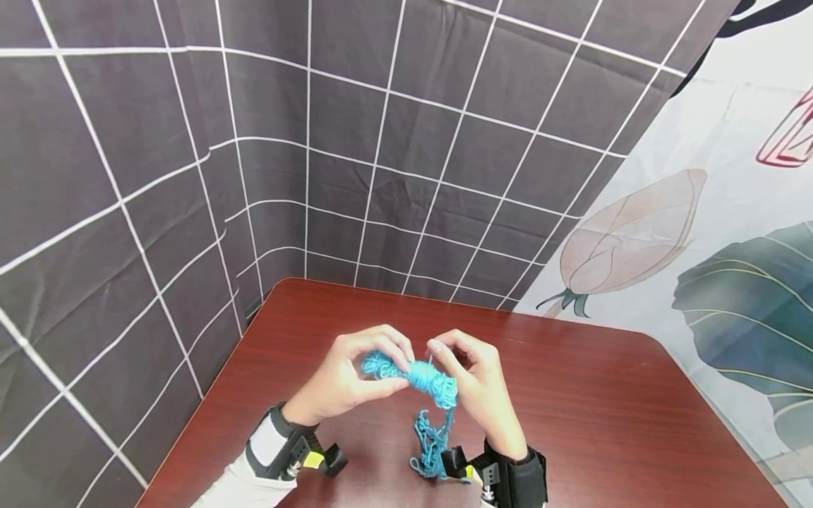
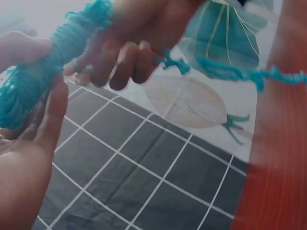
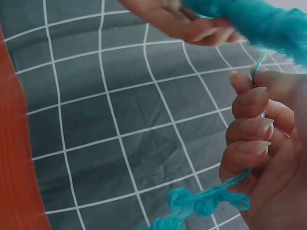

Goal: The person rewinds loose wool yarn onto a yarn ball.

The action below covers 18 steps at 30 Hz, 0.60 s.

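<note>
A bundle of turquoise yarn (image 1: pixel 433 381), wound tight round its middle with looped ends, is held above the table. My left hand (image 1: pixel 346 370) grips it near its left part, thumb below and fingers above; the left wrist view shows the wound bundle (image 2: pixel 57 52) between thumb and fingers. Just right of the bundle, my right hand (image 1: pixel 476 377) pinches a thin yarn strand (image 3: pixel 259 64) between thumb and index finger, other fingers curled. From below that hand hangs a loose, crinkled tail of yarn (image 1: pixel 432 444), its lower end near the table top.
The brown wooden table (image 1: pixel 591 395) lies under both hands. A dark grey curtain with white grid lines (image 1: pixel 406 155) stands behind and to the left. At the right hangs a white cloth (image 1: pixel 641 296) with printed leaf and bud shapes.
</note>
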Each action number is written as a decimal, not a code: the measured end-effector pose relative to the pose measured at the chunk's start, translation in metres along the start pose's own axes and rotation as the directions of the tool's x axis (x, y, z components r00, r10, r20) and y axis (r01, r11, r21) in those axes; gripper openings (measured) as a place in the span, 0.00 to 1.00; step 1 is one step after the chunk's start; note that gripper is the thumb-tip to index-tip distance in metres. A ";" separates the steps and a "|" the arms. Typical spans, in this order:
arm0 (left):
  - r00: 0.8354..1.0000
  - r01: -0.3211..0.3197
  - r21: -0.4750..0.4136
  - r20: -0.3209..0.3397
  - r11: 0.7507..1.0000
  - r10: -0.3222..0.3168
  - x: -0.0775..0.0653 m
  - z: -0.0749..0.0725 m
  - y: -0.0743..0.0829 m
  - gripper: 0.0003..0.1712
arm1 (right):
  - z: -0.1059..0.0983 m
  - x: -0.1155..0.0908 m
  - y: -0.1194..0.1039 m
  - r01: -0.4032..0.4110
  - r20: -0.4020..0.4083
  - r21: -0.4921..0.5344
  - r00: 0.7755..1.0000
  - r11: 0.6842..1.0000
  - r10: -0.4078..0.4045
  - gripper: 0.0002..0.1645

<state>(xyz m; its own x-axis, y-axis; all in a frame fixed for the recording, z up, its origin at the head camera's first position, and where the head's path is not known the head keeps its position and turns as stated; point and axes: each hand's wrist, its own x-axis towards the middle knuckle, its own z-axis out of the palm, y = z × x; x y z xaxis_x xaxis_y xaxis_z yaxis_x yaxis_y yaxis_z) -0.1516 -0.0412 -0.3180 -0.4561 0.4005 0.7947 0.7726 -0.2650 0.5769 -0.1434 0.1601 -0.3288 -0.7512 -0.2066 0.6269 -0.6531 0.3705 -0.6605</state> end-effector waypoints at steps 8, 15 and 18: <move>0.956 0.026 0.034 -0.294 0.999 -0.015 0.001 0.001 0.000 0.12 | 0.019 0.001 0.000 0.057 0.051 0.010 0.997 0.998 -0.057 0.08; 0.930 0.086 0.281 -0.366 0.956 0.023 0.002 0.001 -0.003 0.12 | 0.026 0.001 -0.007 0.082 0.082 -0.010 0.993 0.997 -0.081 0.06; 0.950 0.121 0.347 -0.312 0.930 -0.007 0.001 0.000 -0.004 0.12 | 0.019 0.003 -0.018 0.092 0.040 -0.016 0.995 0.996 -0.092 0.03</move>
<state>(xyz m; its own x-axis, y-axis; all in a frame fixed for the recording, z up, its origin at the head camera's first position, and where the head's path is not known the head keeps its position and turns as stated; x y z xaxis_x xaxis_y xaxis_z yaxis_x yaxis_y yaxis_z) -0.1546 -0.0396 -0.3196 -0.5763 0.1088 0.8100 0.8169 0.1061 0.5670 -0.1357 0.1354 -0.3234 -0.6914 -0.2757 0.6678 -0.7181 0.3642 -0.5931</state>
